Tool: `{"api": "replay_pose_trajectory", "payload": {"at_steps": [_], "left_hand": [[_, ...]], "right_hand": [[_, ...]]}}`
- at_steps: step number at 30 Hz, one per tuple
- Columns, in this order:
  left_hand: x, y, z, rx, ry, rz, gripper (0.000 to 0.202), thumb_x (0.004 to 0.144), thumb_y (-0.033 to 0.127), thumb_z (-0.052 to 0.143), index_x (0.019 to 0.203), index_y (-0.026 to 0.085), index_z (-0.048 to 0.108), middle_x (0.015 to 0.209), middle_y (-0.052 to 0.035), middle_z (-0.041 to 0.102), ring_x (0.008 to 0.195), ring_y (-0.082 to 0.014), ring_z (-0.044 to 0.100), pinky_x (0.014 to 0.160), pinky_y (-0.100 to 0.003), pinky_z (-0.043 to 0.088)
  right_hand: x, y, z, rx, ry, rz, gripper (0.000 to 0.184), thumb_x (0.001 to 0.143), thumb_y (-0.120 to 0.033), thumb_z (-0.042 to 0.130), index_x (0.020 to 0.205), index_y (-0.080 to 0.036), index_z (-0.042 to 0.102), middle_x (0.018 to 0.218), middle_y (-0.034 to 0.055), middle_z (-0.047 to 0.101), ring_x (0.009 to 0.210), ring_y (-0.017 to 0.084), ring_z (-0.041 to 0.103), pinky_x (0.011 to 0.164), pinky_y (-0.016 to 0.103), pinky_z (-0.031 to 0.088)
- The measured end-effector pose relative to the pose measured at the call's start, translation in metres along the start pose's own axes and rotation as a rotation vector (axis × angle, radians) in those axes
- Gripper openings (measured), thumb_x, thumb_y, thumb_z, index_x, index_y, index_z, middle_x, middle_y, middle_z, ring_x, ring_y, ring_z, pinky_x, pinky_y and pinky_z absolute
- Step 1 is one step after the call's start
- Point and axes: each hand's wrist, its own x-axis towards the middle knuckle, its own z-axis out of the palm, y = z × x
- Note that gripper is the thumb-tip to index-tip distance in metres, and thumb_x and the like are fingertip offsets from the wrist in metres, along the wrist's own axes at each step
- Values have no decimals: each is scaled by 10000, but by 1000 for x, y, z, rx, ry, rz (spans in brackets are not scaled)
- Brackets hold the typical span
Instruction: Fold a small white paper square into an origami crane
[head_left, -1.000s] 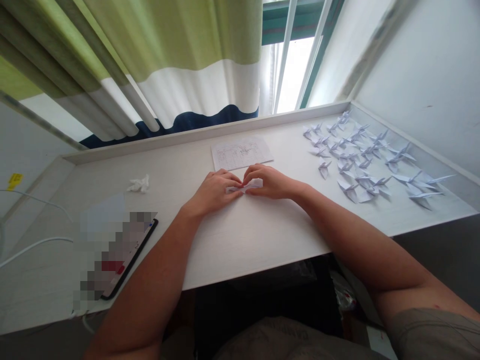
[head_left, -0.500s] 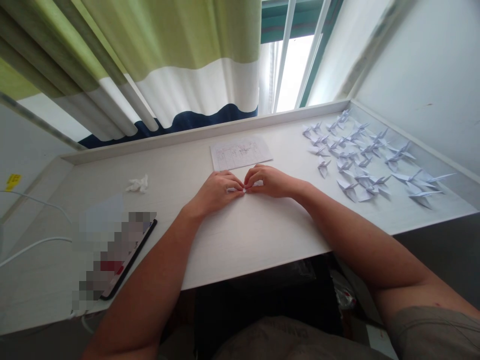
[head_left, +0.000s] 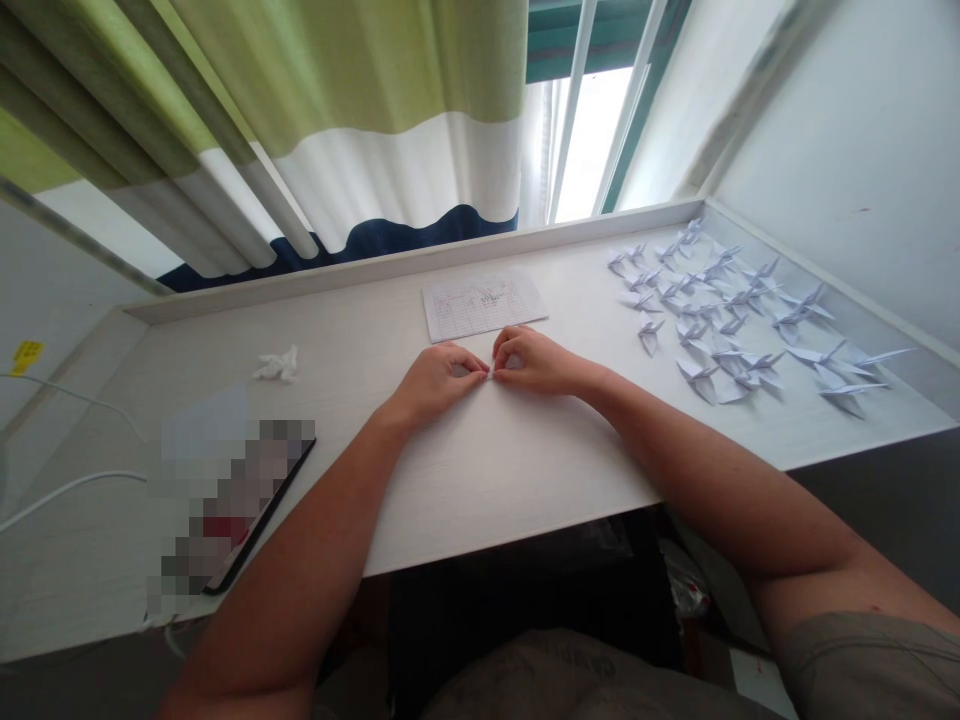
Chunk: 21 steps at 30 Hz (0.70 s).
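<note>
Both hands meet at the middle of the white desk, pinching a small piece of white paper [head_left: 490, 374] between their fingertips. My left hand [head_left: 442, 380] grips it from the left with thumb and forefinger. From the right, my right hand [head_left: 534, 360] pinches it, its fingers curled. Most of the paper is hidden by the fingers, so its folded shape cannot be made out. Just beyond the hands lies a stack of printed paper sheets [head_left: 484, 308]. Several folded white paper cranes [head_left: 697, 330] stand grouped on the right side of the desk.
A crumpled white tissue [head_left: 277, 365] lies on the left. Nearer me is a dark-edged tablet-like device [head_left: 262, 520], its face blurred out, with white cables [head_left: 75, 490] beside it. A raised rim [head_left: 420, 262] runs along the desk's back, below a curtain [head_left: 375, 120].
The fingertips have shifted slightly around the small paper, and the right hand's fingers look a little more curled. The view has moved slightly; other things stay in place.
</note>
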Motion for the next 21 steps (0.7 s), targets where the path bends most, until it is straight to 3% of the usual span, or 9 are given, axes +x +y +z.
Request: {"api": "replay_pose_trajectory", "payload": {"at_steps": [11,21], "left_hand": [[2,2,4,-27,39,-54,114,818,289,750,754,244,833,921,-60,826,906,-254,723,886,-384,552],[2,-1,5,8,29,-45,135,829,296,726,801,234,842,924,-57,825,928,-243,726,888,-374,546]], "right_hand": [[2,-4,1,73,32,110,93,762,-103,722,725,-186,745,1010,88,713,969,240,677,887,344,531],[3,-9,2,111,47,163,140,790,-90,714,692,-187,738,1011,72,705,933,210,667,851,308,518]]}}
